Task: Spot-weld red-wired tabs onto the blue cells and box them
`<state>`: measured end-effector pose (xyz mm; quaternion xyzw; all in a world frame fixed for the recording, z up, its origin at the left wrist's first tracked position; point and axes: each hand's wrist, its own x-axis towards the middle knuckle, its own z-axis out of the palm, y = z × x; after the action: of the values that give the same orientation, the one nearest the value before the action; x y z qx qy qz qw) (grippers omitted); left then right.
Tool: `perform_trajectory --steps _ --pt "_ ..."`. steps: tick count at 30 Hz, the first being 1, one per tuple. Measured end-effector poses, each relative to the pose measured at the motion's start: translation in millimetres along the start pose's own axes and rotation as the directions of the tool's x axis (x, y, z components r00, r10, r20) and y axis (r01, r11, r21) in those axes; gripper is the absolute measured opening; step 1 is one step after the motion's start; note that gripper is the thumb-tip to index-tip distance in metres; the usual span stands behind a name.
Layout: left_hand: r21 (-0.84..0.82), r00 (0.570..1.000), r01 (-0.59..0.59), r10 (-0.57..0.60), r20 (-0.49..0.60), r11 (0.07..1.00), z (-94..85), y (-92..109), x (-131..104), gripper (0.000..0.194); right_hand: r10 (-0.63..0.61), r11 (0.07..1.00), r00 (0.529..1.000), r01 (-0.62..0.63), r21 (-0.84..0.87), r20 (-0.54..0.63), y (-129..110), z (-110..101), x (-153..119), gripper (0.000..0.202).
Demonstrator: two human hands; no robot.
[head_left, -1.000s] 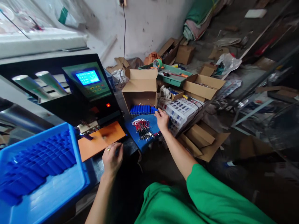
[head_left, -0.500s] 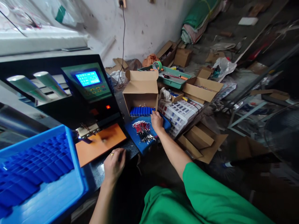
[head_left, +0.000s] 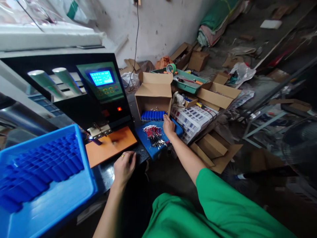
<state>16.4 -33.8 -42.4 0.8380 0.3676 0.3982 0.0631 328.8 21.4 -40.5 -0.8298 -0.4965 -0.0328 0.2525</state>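
Note:
My right hand (head_left: 168,126) reaches to the open cardboard box (head_left: 153,89). Its fingertips are pinched on a blue battery cell (head_left: 164,114) at the right end of a row of blue battery cells (head_left: 152,115) lying along the box's front. Just below, a bundle of red and black wires (head_left: 153,134) with white ends lies on a blue stool-like surface (head_left: 143,140). My left hand (head_left: 124,168), a ring on one finger, rests curled at the dark table's edge beside the orange board (head_left: 115,145). Whatever its fingers hold, if anything, is hidden.
A blue bin (head_left: 85,162) of blue cells stands at left. Behind the board is a black machine (head_left: 104,109) with a lit screen and metal electrode holders. A white basket (head_left: 190,120), green tray (head_left: 188,86) and opened cartons (head_left: 210,148) crowd the right.
The view has shifted slightly, moving the scene right in the picture. My right hand stays at the end of the cell row, and my left hand remains curled at the table's edge.

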Motion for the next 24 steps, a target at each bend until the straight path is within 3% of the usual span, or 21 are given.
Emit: perform_trajectory --steps 3,6,9,12,15,18,21,24 --pt "-0.024 0.998 0.025 -0.027 -0.052 0.999 0.3 5.6 1.5 0.013 -0.068 0.991 0.996 0.075 0.11 -0.063 8.8 3.9 -1.3 0.057" --pt "-0.086 0.981 0.03 -0.046 -0.191 0.996 -4.5 14.5 -1.5 0.012 -0.13 0.956 0.972 0.175 0.236 -0.195 23.8 5.2 -6.8 0.055" --pt "-0.14 0.916 0.134 -0.176 -0.36 0.981 -16.7 21.1 -15.3 0.012 -0.138 0.913 0.941 0.242 0.328 -0.31 40.9 2.5 -16.5 0.049" --pt "-0.154 0.866 0.216 -0.262 -0.426 0.964 -32.3 26.2 -37.0 0.013 -0.113 0.88 0.933 0.253 0.401 -0.341 45.4 -10.6 -33.5 0.045" --pt "-0.124 0.881 0.295 -0.32 -0.348 0.948 -41.6 31.1 -53.2 0.016 -0.12 0.826 0.95 0.256 0.503 -0.287 25.2 -31.9 -62.0 0.041" --pt "0.008 0.888 0.436 -0.429 -0.164 0.9 -39.4 35.6 -54.3 0.021 -0.258 0.781 0.951 0.309 0.543 -0.171 -14.0 -48.2 -98.7 0.032" --pt "0.207 0.817 0.571 -0.574 -0.051 0.794 -31.1 39.3 -44.5 0.024 -0.472 0.708 0.881 0.354 0.611 0.038 -53.9 -51.1 -133.2 0.026" --pt "0.331 0.759 0.61 -0.651 0.015 0.72 -25.2 40.3 -33.9 0.023 -0.542 0.712 0.82 0.331 0.619 0.185 -81.7 -45.5 -155.2 0.023"
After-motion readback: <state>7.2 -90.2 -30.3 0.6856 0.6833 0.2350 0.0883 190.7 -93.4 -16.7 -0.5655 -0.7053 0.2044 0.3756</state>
